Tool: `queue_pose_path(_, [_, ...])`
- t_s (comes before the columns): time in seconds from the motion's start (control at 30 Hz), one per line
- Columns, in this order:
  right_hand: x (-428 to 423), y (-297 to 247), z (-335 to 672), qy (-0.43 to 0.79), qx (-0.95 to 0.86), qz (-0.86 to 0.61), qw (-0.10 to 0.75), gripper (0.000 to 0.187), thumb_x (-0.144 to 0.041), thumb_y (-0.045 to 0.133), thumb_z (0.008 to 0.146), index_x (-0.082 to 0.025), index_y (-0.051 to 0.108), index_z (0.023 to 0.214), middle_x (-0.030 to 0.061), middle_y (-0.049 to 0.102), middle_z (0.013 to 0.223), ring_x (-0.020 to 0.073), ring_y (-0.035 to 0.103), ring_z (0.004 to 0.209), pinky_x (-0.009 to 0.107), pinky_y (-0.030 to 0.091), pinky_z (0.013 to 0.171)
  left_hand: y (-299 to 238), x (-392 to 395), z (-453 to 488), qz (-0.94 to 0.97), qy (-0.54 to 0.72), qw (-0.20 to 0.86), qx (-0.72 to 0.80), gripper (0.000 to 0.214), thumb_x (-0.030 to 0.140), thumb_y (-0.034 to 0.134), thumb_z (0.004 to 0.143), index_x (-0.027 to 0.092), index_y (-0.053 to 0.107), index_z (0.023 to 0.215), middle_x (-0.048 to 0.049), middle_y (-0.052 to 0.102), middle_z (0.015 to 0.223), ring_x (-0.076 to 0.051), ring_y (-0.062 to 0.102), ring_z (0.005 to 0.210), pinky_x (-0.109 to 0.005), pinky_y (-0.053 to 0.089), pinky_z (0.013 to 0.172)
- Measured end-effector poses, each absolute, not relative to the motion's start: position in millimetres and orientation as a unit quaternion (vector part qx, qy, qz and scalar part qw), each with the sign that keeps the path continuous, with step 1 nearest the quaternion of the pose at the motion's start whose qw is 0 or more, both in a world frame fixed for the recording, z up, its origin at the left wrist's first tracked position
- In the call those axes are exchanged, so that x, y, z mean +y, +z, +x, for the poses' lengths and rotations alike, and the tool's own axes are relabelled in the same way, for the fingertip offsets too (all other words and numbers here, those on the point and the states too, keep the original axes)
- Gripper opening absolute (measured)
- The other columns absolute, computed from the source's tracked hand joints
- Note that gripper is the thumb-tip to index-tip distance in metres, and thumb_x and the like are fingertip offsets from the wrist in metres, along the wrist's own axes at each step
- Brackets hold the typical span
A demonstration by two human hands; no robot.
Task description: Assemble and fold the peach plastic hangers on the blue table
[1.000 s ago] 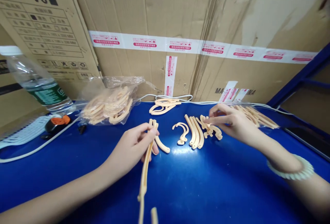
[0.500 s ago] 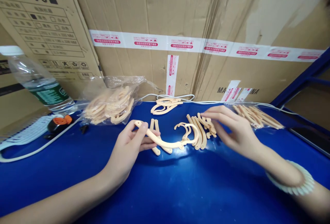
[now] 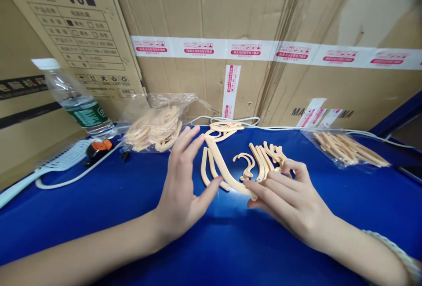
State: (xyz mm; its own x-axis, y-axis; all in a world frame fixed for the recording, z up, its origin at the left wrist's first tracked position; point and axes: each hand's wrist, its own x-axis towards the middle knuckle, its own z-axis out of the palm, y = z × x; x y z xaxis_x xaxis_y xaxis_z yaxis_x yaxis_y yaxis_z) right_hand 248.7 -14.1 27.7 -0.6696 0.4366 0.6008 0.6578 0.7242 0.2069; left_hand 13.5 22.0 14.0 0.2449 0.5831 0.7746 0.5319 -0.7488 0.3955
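Note:
A long curved beige plastic strip (image 3: pixel 224 168) runs between both hands above the blue table (image 3: pixel 99 215). My right hand (image 3: pixel 290 202) pinches its lower end with curled fingers. My left hand (image 3: pixel 184 185) is spread, fingers stretched out, with the thumb tip touching the strip's middle. Two loose strips (image 3: pixel 207 172) lie just behind it. A row of hooked beige pieces (image 3: pixel 263 163) lies by my right fingers.
A clear bag of beige pieces (image 3: pixel 153 128) lies back left, another bag (image 3: pixel 346 147) back right. A loose pile (image 3: pixel 222 128) and a white cable (image 3: pixel 75 178) lie near the cardboard boxes (image 3: pixel 231 22). A water bottle (image 3: pixel 77 103) and white comb (image 3: pixel 62 161) are at left.
The strip went from my left hand's grip to my right hand, which left the hooked pieces and pinched its end. My left fingers opened. The camera shifted left.

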Motion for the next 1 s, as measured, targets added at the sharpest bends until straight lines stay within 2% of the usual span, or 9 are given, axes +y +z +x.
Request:
queue_pose_path(0.1, [-18,25,244,-0.205,-0.893,-0.301,0.264,0.020,-0.018,0.044,0.104,-0.008,0.061,0.109,-0.0017,0.060,0.064,0.0140,0.055,0.061,0.040,0.032,0.083,14,14,12,0.831,0.460,-0.112,0.293,0.072,0.012,0.067,0.082,0.022,0.031,0.144,-0.0167,0.024,0.158,-0.036,0.015,0.149,-0.063,0.017,0.118])
queue_pose_path(0.17, [-20,23,242,-0.200,-0.892,-0.303,0.268,0.022,-0.020,0.044,0.104,-0.009,0.062,0.109,-0.0018,0.060,0.064,0.0140,0.054,0.061,0.041,0.032,0.084,13,9,14,0.869,0.416,-0.115,0.243,0.056,0.009,0.062,0.084,0.020,0.041,0.135,-0.0169,0.039,0.151,-0.032,0.032,0.144,-0.062,0.019,0.117])
queue_pose_path(0.23, [-22,23,242,-0.197,-0.893,-0.300,0.272,0.023,-0.020,0.044,0.104,-0.009,0.063,0.108,-0.0022,0.060,0.063,0.0132,0.053,0.060,0.041,0.032,0.084,12,6,17,0.903,0.369,-0.086,0.205,0.033,0.011,0.057,0.090,0.018,0.052,0.122,-0.0131,0.062,0.129,-0.026,0.058,0.122,-0.056,0.024,0.116])
queue_pose_path(0.3, [-26,21,242,-0.200,-0.892,-0.295,0.280,0.021,-0.020,0.048,0.103,-0.009,0.065,0.103,-0.0024,0.059,0.060,0.0128,0.052,0.057,0.041,0.034,0.083,12,5,19,0.918,0.341,-0.066,0.193,0.015,0.013,0.052,0.095,0.016,0.057,0.109,-0.0077,0.072,0.104,-0.021,0.067,0.098,-0.050,0.032,0.111])
queue_pose_path(0.5, [-35,15,237,-0.216,-0.887,-0.273,0.305,0.018,-0.010,0.053,0.096,-0.015,0.068,0.086,-0.0029,0.058,0.057,0.0138,0.052,0.058,0.039,0.036,0.081,14,5,24,0.945,0.276,-0.029,0.171,0.024,0.015,0.040,0.101,0.015,0.057,0.084,-0.0026,0.067,0.078,-0.017,0.062,0.072,-0.037,0.043,0.078])
queue_pose_path(0.63, [-31,16,231,-0.104,-0.893,-0.283,0.333,0.030,-0.024,0.047,0.103,-0.015,0.065,0.080,-0.0040,0.055,0.057,0.0121,0.049,0.055,0.037,0.033,0.080,14,3,23,0.946,0.268,0.021,0.183,0.024,0.010,0.040,0.097,0.016,0.054,0.079,-0.0013,0.063,0.073,-0.016,0.054,0.062,-0.033,0.038,0.063])
queue_pose_path(0.8, [-25,23,236,0.085,-0.851,-0.347,0.384,0.025,-0.040,0.063,0.095,-0.019,0.063,0.081,-0.0056,0.054,0.059,0.0113,0.049,0.053,0.030,0.034,0.067,23,10,11,0.935,0.322,-0.011,0.149,0.027,0.006,0.039,0.097,0.016,0.056,0.079,-0.0007,0.067,0.075,-0.015,0.058,0.066,-0.034,0.039,0.073])
queue_pose_path(0.9, [-15,26,247,0.029,-0.852,-0.372,0.367,0.011,-0.030,0.066,0.093,-0.020,0.064,0.090,-0.0020,0.061,0.072,0.0155,0.056,0.068,0.037,0.034,0.084,32,30,-1,0.941,0.309,-0.005,0.140,0.024,0.009,0.042,0.100,0.017,0.058,0.084,0.0018,0.068,0.078,-0.012,0.061,0.068,-0.033,0.041,0.089])
queue_pose_path(1.0, [-2,24,255,-0.019,-0.862,-0.392,0.321,0.004,-0.025,0.065,0.092,-0.022,0.063,0.095,0.0021,0.067,0.093,0.0215,0.059,0.093,0.048,0.024,0.102,38,52,-15,0.959,0.230,-0.031,0.165,0.019,0.015,0.045,0.101,0.018,0.060,0.089,-0.0007,0.069,0.084,-0.015,0.064,0.077,-0.036,0.038,0.096])
